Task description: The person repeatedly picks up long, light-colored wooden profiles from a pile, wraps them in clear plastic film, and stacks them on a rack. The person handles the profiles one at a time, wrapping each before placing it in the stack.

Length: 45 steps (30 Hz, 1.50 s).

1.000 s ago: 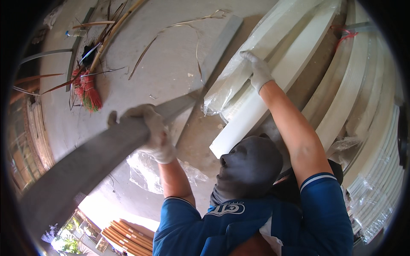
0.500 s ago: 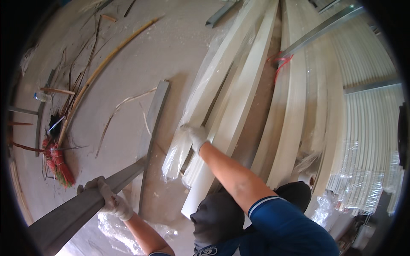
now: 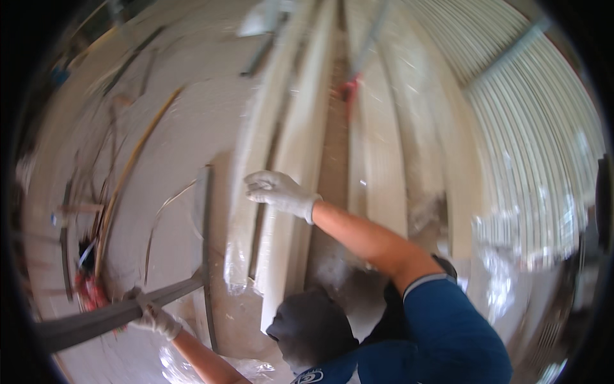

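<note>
At the lower left, my gloved left hand (image 3: 153, 318) is wrapped round a long grey metal beam (image 3: 89, 323). The beam's far end lies against another grey metal bar (image 3: 206, 237) on the floor. My right hand (image 3: 278, 192), in a white glove, is over the long plastic-wrapped white profiles (image 3: 240, 249), its fingers pointing left and a little apart. Nothing shows in that hand; whether it touches the wrap is unclear. Beside these, a bare-looking white profile (image 3: 279, 281) runs away from me.
More long white profiles (image 3: 377, 147) lie to the right, with a red tie (image 3: 348, 89) among them. Far right is a stack of ribbed white lengths (image 3: 531, 166). A curved yellow pole (image 3: 137, 150) and a red brush head (image 3: 93, 291) lie left. Crumpled clear plastic (image 3: 499, 281) sits at the right.
The view has shifted and blurred. My right hand has come up from the wrapped profile's edge and turned, fingers now pointing left. My left hand still grips the grey beam.
</note>
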### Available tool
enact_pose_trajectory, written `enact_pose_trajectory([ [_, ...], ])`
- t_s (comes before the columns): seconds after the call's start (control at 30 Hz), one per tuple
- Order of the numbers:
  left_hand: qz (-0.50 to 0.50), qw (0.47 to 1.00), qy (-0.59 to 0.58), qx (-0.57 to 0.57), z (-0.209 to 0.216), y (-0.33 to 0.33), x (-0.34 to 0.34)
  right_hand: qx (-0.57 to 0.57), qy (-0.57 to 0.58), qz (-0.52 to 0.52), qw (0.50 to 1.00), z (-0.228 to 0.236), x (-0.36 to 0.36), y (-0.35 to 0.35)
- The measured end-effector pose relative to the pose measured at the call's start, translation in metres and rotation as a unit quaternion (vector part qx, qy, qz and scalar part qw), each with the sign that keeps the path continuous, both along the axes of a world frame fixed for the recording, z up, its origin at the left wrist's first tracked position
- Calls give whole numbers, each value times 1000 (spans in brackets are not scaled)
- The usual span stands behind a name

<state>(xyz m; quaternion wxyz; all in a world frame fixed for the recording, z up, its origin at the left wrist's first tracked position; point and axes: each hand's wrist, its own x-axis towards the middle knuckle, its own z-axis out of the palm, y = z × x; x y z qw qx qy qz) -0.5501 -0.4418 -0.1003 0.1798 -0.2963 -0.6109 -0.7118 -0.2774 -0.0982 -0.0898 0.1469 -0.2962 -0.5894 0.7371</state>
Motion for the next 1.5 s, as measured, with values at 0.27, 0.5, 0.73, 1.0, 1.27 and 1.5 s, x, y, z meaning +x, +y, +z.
enact_pose_trajectory([
  [0.27, 162, 982, 13, -94, 21, 21, 31, 483, -143, -97, 858, 94, 247, 20],
  [0.5, 58, 947, 178, -262, 88, 121, 210, 347, -218, -521, 748, 83, 472, -22],
  [0.73, -609, 749, -36, -260, 96, 250, 346, 254, -322, -353, 841, -9, 563, -71],
  [1.0, -756, 437, -255, -415, 41, 290, 529, -254, 234, -404, 847, -20, 511, -83],
  [1.27, -740, 430, -393, -337, 85, 293, 567, -211, 328, -361, 847, 78, 488, -77],
  [1.5, -681, 574, -318, -326, 167, 285, 531, -160, 408, -246, 865, 126, 431, -68],
])
